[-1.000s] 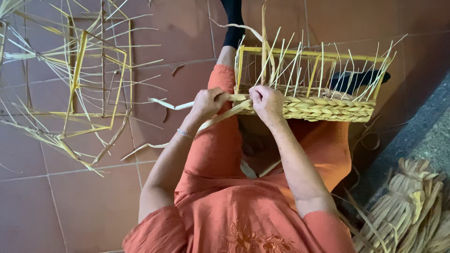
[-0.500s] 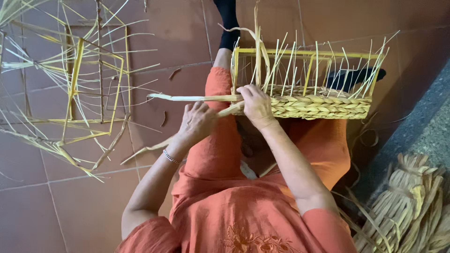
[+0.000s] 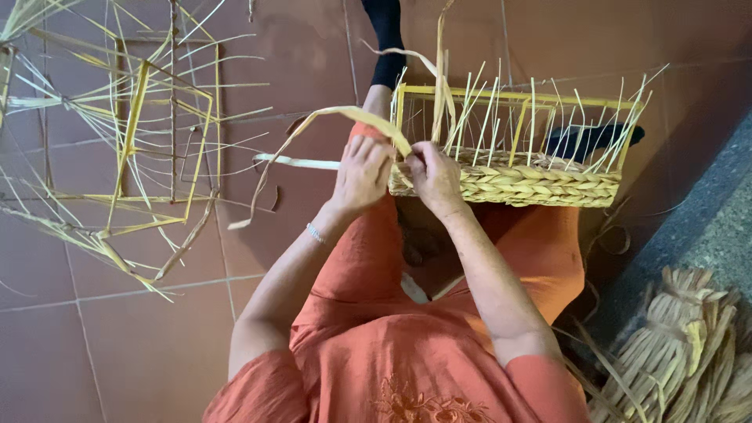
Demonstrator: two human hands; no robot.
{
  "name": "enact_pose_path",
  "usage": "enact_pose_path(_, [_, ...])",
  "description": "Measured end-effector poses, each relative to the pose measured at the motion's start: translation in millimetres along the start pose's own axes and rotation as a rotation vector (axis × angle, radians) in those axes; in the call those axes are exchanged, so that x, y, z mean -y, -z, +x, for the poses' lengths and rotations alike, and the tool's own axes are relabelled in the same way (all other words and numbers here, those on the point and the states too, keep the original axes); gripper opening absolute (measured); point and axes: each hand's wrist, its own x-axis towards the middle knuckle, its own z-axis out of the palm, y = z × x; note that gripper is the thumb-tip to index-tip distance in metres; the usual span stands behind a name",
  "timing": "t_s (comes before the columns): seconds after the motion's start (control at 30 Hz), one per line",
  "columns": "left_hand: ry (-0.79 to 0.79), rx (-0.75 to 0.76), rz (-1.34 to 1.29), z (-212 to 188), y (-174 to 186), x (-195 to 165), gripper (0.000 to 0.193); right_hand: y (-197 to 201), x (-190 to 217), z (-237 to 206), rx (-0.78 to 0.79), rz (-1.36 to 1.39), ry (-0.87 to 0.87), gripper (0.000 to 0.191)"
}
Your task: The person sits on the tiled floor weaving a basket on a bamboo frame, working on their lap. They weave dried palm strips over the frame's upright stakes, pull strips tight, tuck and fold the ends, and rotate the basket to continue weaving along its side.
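While the half-woven yellow straw basket on a yellow wire frame rests on the person's lap, both hands work at its left corner. The left hand is closed around a long flat pale straw strip that loops up and over to the left. The right hand pinches the same strip right at the woven rim. Thin straw stalks stand up inside the basket. A bare yellow wire frame with loose straws lies on the reddish tiled floor. A bundle of dried straw lies at the lower right.

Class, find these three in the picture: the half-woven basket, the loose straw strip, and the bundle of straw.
half-woven basket [image 3: 540, 186], head view, woven band.
loose straw strip [image 3: 345, 113], head view, arched middle.
bundle of straw [image 3: 674, 345], head view, middle.
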Motion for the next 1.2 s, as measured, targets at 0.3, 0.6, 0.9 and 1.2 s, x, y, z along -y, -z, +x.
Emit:
enact_pose_path(0.3, [0.478,0.276,-0.762,22,-12,20,0.041,-2,19,11,-0.15,-0.264,0.01,0.021])
enact_pose_path(0.6, [0.969,0.297,-1.28,39,-7,19,0.052,-3,46,17,0.035,-0.425,0.056,0.021])
enact_pose_path(0.9, [1.05,0.243,-1.262,34,-9,19,0.041,-1,49,12,-0.051,-0.326,0.109,0.023])
enact_pose_path(1.2, [0.943,0.064,-1.313,33,-6,27,0.044,2,43,17,0.134,-0.329,0.011,0.019])
